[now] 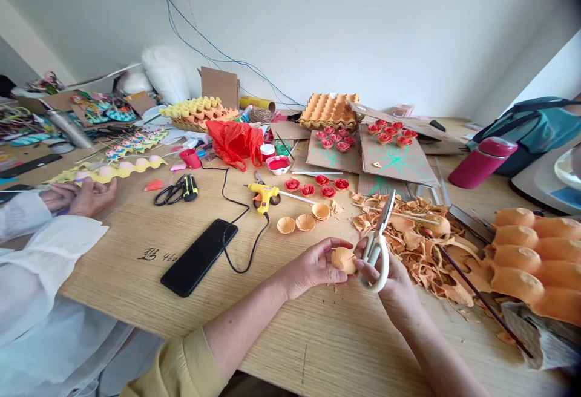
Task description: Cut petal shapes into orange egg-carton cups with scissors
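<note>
Between the fingers of my left hand is a small orange egg-carton cup, with a slit visible in it. My right hand is closed on white-handled scissors, whose blades point up and away from the cup. The right fingertips reach the cup's edge; whether they grip it too I cannot tell. Just beyond my hands sit several cut orange cups. To the right of the scissors lies a heap of orange carton scraps.
A yellow glue gun with its cord and a black phone lie left of my hands. Red paper flowers and cardboard sheets are farther back. An orange egg carton stands right. A co-worker's hands are at far left.
</note>
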Motion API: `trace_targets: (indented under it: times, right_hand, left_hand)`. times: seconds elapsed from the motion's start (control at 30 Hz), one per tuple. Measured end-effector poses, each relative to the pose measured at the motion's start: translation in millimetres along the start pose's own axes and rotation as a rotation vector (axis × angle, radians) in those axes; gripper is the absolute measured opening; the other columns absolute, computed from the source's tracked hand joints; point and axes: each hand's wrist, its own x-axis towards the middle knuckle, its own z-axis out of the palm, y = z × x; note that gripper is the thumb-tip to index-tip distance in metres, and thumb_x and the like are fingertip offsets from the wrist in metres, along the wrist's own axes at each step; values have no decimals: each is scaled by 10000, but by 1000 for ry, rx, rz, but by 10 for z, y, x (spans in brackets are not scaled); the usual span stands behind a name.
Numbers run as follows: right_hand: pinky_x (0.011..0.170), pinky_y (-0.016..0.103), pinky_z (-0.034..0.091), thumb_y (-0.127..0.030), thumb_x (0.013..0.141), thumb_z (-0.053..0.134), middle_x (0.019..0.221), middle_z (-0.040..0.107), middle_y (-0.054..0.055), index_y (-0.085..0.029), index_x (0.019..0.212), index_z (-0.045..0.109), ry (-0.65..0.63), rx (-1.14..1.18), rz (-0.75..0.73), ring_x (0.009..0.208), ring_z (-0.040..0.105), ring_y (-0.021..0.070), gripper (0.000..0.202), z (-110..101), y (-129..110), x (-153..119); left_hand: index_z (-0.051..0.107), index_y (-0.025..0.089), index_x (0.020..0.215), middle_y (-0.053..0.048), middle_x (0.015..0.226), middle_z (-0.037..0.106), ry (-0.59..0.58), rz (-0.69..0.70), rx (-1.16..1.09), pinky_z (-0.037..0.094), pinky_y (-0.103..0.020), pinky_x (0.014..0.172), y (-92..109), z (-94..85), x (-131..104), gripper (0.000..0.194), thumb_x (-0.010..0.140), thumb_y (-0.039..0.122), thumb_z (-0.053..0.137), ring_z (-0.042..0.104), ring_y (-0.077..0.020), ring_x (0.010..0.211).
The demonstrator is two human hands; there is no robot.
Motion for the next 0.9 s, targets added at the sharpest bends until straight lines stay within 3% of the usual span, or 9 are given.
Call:
trace_targets:
  times: [0.17,0.3,0.4,0.67,0.9]
  right_hand:
    - [542,212,425,-384,741,837,812,610,-20,-241,1010,602,55,-21,-81,645,503,116,385,22,7,-11]
    - [544,217,436,-383,787,799,807,608,-21,-251,1020,587,88,-59,-162,637,511,118,342,59,20,-30]
    - [572,225,447,-366,807,782,804,591,-23,-254,1007,585,100,-123,-230,663,527,128,302,86,25,-46]
    - [663,272,460,-388,891,671,841,577,-6,-248,988,556,38,-391,-309,738,538,167,205,38,29,-81]
    - [702,335,422,-432,900,587,789,587,24,-216,785,526,-30,-820,-296,756,513,212,252,-29,20,-50]
  left_hand:
    - [641,182,1087,-23,950,645,101,-6,-103,429,-261,701,-51,39,27,561,598,241,908,566,-109,760]
    - [691,128,956,7,755,589,42,-127,-218,384,-238,645,-65,40,27,423,611,253,903,511,-76,661]
    - [703,123,949,29,695,547,43,-165,-295,352,-216,614,-89,58,33,424,597,232,913,473,-56,628]
    - [683,119,872,16,745,567,200,-24,-368,331,-201,576,-107,88,49,384,596,243,919,458,-46,621]
    - [602,135,794,48,708,479,254,109,-536,359,-180,588,-50,13,46,335,639,199,893,449,-45,632]
